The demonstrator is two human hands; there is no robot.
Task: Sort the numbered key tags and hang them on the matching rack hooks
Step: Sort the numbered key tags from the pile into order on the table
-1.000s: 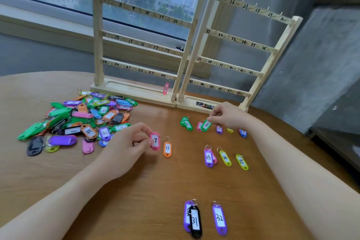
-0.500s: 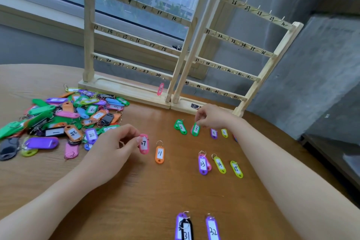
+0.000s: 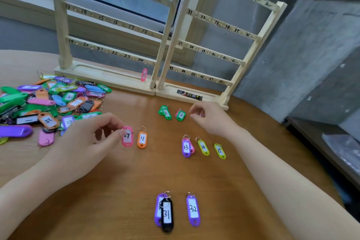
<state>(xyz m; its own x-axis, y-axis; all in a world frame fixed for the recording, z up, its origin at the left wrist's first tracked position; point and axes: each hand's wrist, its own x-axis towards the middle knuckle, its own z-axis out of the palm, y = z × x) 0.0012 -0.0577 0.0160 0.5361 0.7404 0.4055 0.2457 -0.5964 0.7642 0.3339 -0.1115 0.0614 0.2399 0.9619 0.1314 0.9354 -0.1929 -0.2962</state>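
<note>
My left hand [image 3: 91,143] pinches the ring end of a pink tag marked 27 [image 3: 127,137], which lies on the table beside an orange tag 11 [image 3: 142,139]. My right hand [image 3: 211,118] hovers with loosely curled fingers just right of the green tag 3 [image 3: 180,115], holding nothing. Green tag 2 [image 3: 165,113] lies left of it. Tags 13 [image 3: 186,147], 14 [image 3: 203,147] and 15 [image 3: 220,151] form a row. Tags 31 [image 3: 167,214] and 32 [image 3: 193,210] lie nearest me. The two wooden racks [image 3: 163,31] stand behind; a pink tag [image 3: 144,74] hangs under hook 24.
A heap of unsorted coloured tags [image 3: 50,103] covers the table's left side. A small dark packet [image 3: 189,95] lies in the right rack's base. The round table's edge [image 3: 303,142] curves off to the right, next to a grey wall and a ledge.
My right hand has let go of tag 3 and drawn back to the right. My left hand still pinches the pink tag 27. The view has tilted down.
</note>
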